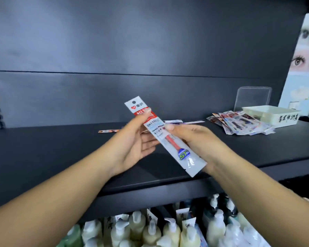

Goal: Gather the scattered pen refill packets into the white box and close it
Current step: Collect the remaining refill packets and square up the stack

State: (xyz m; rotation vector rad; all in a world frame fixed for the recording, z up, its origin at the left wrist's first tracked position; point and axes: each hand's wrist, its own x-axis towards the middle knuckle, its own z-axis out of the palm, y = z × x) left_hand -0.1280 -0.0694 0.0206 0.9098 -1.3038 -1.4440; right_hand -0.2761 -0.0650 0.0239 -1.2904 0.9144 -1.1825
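Gripping refill packet (165,136), left hand (141,138) and right hand (194,139); shelf (43,148) edge below.

Pump bottles (169,230) crowd below the dark shelf (61,154), labels unreadable.

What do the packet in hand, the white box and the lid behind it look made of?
Refill packet: glossy plastic film, clear at the bottom, judging by its glare. White box: matte, opaque, probably moulded plastic. Lid: clear rigid plastic; the dark wall shows through.

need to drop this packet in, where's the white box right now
In the head view the white box sits open at the far right of the dark shelf, just behind the pile of packets, its clear lid upright behind it.
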